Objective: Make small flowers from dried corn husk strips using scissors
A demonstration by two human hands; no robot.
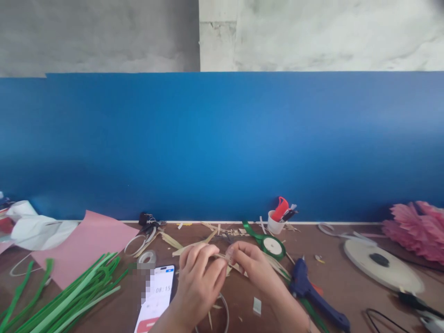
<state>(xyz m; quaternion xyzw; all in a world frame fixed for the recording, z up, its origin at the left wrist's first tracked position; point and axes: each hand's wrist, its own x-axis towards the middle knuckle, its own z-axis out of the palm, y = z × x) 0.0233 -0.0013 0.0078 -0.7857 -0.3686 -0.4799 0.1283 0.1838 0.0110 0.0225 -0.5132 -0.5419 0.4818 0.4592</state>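
Observation:
My left hand (201,277) is closed, palm down, its fingers pinching a thin pale straw-coloured strip (178,252) that sticks out to the left. Close against it, my right hand (251,266) pinches a small clear, shiny piece (229,252), perhaps tape, at the strip's right end. The fingers hide most of what lies between them. Around both hands lie more dry pale strips (169,240) and scraps. Right behind my right hand stands a spool of green ribbon (273,246).
A phone (157,296) showing a timer lies left of my hands, near a tape roll (147,257), green stems (79,291) and pink paper (85,245). To the right are a blue glue gun (312,296), a white cup (275,225), a round white disc (381,266) and pink flowers (416,229).

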